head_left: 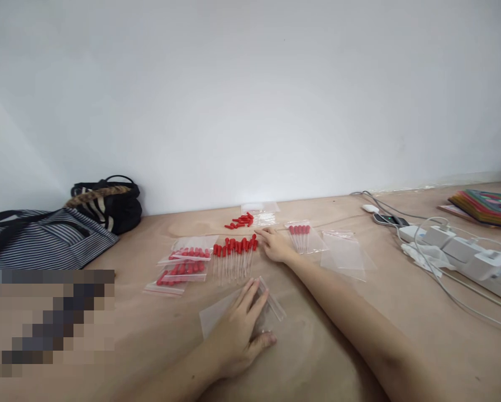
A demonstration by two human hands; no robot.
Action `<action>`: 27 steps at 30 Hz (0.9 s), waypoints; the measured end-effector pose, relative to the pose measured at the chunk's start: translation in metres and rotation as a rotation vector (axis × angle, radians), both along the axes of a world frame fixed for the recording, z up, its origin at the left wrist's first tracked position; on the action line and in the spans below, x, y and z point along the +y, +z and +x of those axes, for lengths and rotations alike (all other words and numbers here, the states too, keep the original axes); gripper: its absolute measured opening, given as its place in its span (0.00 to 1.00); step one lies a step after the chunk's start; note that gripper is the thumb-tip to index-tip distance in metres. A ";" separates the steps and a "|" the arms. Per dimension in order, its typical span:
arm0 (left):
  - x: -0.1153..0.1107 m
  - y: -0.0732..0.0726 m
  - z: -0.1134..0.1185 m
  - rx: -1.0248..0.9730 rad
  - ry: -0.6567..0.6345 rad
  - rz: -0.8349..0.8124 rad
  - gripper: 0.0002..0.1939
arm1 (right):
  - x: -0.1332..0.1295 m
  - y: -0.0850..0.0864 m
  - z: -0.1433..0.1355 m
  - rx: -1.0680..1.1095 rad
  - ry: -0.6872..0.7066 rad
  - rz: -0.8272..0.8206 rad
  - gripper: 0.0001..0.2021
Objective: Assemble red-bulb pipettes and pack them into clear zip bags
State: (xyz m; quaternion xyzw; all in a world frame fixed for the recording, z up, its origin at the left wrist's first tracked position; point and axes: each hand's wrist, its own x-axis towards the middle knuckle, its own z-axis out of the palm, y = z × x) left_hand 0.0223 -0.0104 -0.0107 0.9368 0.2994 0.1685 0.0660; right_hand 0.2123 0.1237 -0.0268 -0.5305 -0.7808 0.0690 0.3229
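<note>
My left hand (241, 330) lies flat with its fingers stretched over a transparent zip bag (215, 314) on the table. Farther forward, my right hand (274, 245) reaches to the right end of a row of droppers (234, 259) with red bulbs and thin see-through stems. Its fingers are extended beside the bulbs; I see nothing held in them. Left of the row, several zip bags (186, 269) with red-bulbed droppers overlap. Another filled bag (301, 238) lies right of my right hand, next to flat transparent bags (343, 255).
Loose red bulbs (239, 222) and thin see-through tubes (267, 218) lie near the wall. Striped (53, 237) and black bags (124, 206) stand at left. Right are a power strip with white chargers (455, 251), cables, and a colourful stack (487, 206). A pixelated patch covers the lower left.
</note>
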 end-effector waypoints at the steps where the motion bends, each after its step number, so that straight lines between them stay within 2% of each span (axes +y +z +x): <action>1: -0.001 -0.003 0.000 0.022 0.017 -0.046 0.32 | 0.006 -0.001 -0.001 -0.022 0.030 0.007 0.19; 4: 0.000 -0.007 -0.003 0.077 0.045 -0.174 0.31 | 0.015 -0.005 0.000 -0.079 0.121 0.023 0.19; 7: 0.002 -0.005 -0.005 0.104 0.045 -0.257 0.30 | 0.017 -0.005 0.008 -0.112 0.179 0.046 0.16; 12: 0.000 -0.001 -0.005 0.033 0.031 -0.309 0.30 | 0.016 0.002 0.027 -0.147 0.229 0.094 0.10; 15: 0.000 0.003 -0.001 -0.005 0.075 -0.301 0.33 | 0.010 0.009 0.042 -0.159 0.260 0.129 0.08; 21: 0.000 0.013 0.018 0.028 0.220 -0.311 0.38 | -0.018 0.019 0.077 -0.049 0.264 0.291 0.06; 27: -0.002 0.012 0.025 0.056 0.283 -0.363 0.47 | -0.064 0.000 0.091 0.130 0.148 0.216 0.05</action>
